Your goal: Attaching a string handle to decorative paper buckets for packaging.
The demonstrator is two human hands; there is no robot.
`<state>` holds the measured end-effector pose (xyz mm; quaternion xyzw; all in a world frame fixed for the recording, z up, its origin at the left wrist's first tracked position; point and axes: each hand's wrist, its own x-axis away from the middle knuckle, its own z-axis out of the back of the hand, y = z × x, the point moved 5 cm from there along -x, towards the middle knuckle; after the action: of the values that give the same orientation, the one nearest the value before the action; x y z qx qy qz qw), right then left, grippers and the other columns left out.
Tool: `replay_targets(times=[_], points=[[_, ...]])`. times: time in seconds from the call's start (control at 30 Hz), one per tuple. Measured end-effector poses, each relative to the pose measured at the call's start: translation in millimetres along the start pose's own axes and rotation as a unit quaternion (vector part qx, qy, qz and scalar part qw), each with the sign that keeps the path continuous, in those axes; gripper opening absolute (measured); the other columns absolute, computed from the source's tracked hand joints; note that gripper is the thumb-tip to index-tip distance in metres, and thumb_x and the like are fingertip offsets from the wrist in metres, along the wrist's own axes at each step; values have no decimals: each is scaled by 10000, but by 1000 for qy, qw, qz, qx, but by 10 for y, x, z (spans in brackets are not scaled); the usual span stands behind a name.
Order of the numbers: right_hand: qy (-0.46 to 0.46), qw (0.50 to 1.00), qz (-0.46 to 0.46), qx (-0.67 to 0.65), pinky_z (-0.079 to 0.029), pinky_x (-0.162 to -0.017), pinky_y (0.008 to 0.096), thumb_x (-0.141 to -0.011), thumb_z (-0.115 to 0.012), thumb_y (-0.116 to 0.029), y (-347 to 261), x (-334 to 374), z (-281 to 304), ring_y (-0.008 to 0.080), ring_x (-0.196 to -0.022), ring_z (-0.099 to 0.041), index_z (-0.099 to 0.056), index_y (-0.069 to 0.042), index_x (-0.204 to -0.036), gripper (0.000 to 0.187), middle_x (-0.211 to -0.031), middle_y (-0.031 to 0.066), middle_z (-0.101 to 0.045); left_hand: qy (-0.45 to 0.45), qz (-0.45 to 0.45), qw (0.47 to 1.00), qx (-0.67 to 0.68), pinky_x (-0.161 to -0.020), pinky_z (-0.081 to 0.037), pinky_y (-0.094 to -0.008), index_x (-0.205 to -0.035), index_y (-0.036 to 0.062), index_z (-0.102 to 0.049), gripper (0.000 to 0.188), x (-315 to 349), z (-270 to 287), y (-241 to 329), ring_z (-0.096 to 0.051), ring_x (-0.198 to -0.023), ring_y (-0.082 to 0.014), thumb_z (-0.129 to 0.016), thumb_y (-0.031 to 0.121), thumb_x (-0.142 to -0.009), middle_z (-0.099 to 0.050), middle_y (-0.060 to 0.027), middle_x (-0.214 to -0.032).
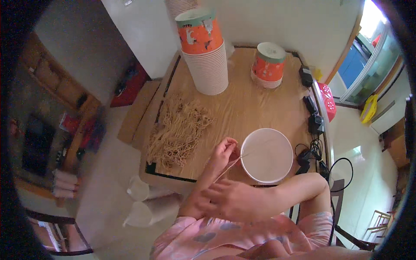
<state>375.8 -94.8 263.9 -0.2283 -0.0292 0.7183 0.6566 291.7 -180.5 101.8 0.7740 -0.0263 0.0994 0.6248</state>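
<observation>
Holds left hand [226, 150], nearly pinched closed, beside cord [229, 170] at rim of white bucket [266, 156] on desk [242, 104]; crosses right hand [234, 201] over left forearm [203, 182], with either grip on cord impossible to tell.

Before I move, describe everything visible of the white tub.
The tub is round, white and paper-like, with a smooth pale inside and thin rim. Its open mouth faces the camera, hiding its outer wall. It is at the near edge of the wooden table, just right of the left hand; contact there is unclear. A thin cord reaches its left rim.
</observation>
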Motion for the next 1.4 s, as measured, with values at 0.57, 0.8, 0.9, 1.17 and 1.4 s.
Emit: replay_targets(times=[0.57, 0.8, 0.9, 1.17, 1.4], points=[[-39, 946, -323, -1, -472, -760, 381, -828, -590, -276, 1802, 993, 367, 305, -861, -579, -567, -90, -1037, 281, -963, 114, -591, -106, -2, 993, 59, -432, -312, -190, -989, 79, -480, 133, -305, -142, -296, -402, -510, -43, -442, 185, -920, -455, 21, -644], [-65, 976, -209, -9, -481, -667, 325, -802, -617, -173, 2253, 868, 191, 201, -738, -590, -599, -66, -942, 177, -816, 80, -591, -80, -13, 987, 139, -415, -283, -192, -994, 56, -473, 105, -664, -140, -145, -366, -493, -41, -453, 122, -914, -429, 31, -627], [37, 968, -247, 33, -477, -686, 306, -806, -626, -176, 2399, 821, 244, 205, -740, -586, -604, -60, -920, 164, -804, 76, -593, -39, 22, 983, 180, -448, -319, -192, -1002, 44, -478, 112, -777, -212, -18, -398, -534, -43, -463, 102, -908, -454, 30, -658], [-17, 855, -403, -325, -471, -717, 274, -862, -594, -220, 2588, 1015, -95, 122, -814, -578, -613, -57, -1017, 226, -884, 50, -641, -128, -34, 989, 70, -545, -380, -209, -960, 38, -523, 100, -1069, -122, 74, -450, -622, -45, -478, 101, -896, -497, 26, -719], [-40, 746, -499, -439, -454, -700, 235, -871, -589, -194, 2668, 937, -330, 63, -788, -538, -640, -33, -981, 202, -858, -15, -622, -172, 11, 985, 11, -630, -419, -224, -929, 58, -536, 103, -1035, -54, 130, -488, -696, -64, -503, 147, -888, -518, 19, -751]])
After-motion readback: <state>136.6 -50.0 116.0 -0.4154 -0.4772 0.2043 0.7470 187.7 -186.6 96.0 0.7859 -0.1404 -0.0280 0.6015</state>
